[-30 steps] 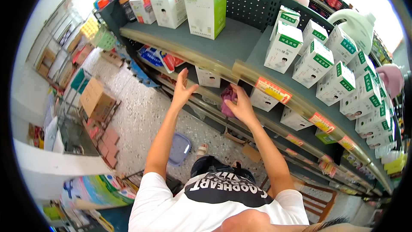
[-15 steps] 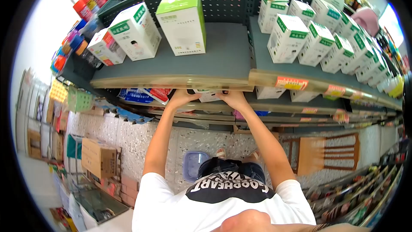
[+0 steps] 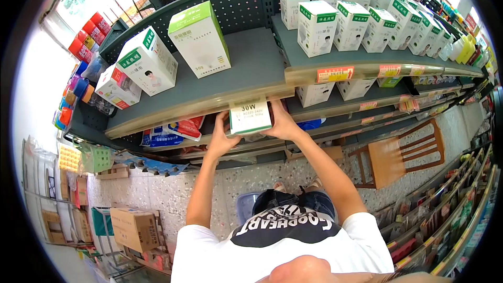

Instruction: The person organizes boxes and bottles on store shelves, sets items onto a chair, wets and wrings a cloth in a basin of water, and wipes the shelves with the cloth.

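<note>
Between my two hands is a white light bulb box (image 3: pixel 250 118) with green edging, its "30W" face turned up toward me. My left hand (image 3: pixel 221 139) grips its left side, and my right hand (image 3: pixel 283 121) grips its right side. The box juts out in front of the shelf's front edge (image 3: pixel 204 111), and its far end is hidden under that edge. On the upper shelf (image 3: pixel 246 57) stand a tall white and lime-green box (image 3: pixel 200 39), a white and green bulb box (image 3: pixel 148 62) and a smaller white and red box (image 3: pixel 119 86).
Rows of white and green bulb boxes (image 3: pixel 317 29) fill the right shelf section. Blue and red packets (image 3: pixel 183 128) lie on the lower shelf at left. A wooden chair (image 3: pixel 387 162) stands at right, a cardboard box (image 3: pixel 133 228) at left, and a lilac basin (image 3: pixel 245 207) on the floor.
Both hands have drawn the bulb box out from under the upper shelf toward me, so more of it shows. The view has turned and shifted slightly.
</note>
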Available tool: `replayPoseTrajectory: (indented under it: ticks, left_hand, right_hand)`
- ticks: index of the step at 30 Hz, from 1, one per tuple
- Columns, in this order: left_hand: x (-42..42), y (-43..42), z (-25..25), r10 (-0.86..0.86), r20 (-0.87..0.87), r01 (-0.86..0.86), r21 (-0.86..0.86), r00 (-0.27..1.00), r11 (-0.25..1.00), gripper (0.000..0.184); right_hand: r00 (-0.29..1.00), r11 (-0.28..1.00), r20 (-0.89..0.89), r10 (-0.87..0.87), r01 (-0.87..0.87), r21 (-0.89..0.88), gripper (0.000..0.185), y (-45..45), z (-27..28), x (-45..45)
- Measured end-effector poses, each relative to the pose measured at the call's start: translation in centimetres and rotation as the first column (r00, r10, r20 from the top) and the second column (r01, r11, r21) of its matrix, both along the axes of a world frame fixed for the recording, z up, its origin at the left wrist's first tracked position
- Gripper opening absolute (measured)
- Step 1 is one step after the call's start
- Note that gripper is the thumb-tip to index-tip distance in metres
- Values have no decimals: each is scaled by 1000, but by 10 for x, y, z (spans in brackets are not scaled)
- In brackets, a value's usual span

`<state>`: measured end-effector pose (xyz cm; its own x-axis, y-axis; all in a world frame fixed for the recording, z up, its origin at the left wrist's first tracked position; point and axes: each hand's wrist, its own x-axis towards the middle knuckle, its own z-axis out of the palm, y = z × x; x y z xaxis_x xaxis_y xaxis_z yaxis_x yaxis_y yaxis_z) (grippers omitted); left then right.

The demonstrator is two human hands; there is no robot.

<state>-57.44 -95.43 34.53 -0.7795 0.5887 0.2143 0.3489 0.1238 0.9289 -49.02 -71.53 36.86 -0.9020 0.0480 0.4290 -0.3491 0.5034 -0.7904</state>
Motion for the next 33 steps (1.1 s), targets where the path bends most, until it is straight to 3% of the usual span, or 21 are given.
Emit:
replayPoseTrajectory:
  ticks: [4, 7, 10, 13, 17, 18, 20, 23, 27, 28, 30, 32, 33]
  left_hand:
    - [19, -2, -3, 43, -87, -40, 37, 995, 999, 82]
    - [46, 1, 12, 94, -80, -90, 60, 992, 994, 80]
    - [70, 0, 24, 81, -249, -67, 64, 965, 996, 78]
    - [92, -1, 33, 25, -365, -26, 2, 931, 1000, 86]
    - [122, 34, 50, -127, -448, 128, -28, 885, 991, 87]
    - [131, 51, 52, -137, -458, 145, -19, 878, 989, 80]
    - [148, 90, 49, -222, -448, 235, -27, 866, 972, 79]
    - [172, 162, 37, -401, -312, 395, -84, 861, 915, 80]
    - [211, 274, -10, -590, -43, 584, -106, 806, 805, 79]
    - [222, 305, -26, -632, 48, 634, -104, 773, 767, 79]
    - [244, 364, -61, -711, 36, 708, -138, 703, 693, 81]
    - [268, 423, -110, -738, 224, 770, -138, 637, 623, 81]
    - [285, 454, -104, -751, 216, 781, -230, 623, 581, 83]
  right_hand:
    - [996, 995, -16, 93, -94, -45, 119, -4, 6, 14]
    - [998, 998, -9, 57, -57, 17, 115, -2, 7, 34]
    - [994, 998, -93, 53, -50, 38, 114, 0, 13, 59]
    - [988, 999, -147, 36, -35, 7, 116, 10, 28, 96]
    - [1000, 988, -16, -22, 20, -156, 114, 39, 30, 161]
    - [998, 968, 53, -33, 45, -246, 114, 48, 31, 179]
    - [989, 959, 33, -146, 150, -239, 115, 72, 26, 213]
    - [947, 912, 88, -309, 321, -255, 117, 113, 5, 264]
    - [816, 760, 332, -473, 569, -314, 118, 174, -24, 335]
    - [789, 720, 344, -510, 610, -330, 118, 192, -37, 353]
    - [732, 638, 368, -573, 680, -360, 119, 229, -73, 385]
    - [645, 572, 421, -637, 762, -303, 122, 271, -112, 418]
    - [615, 529, 425, -664, 789, -313, 122, 289, -131, 431]
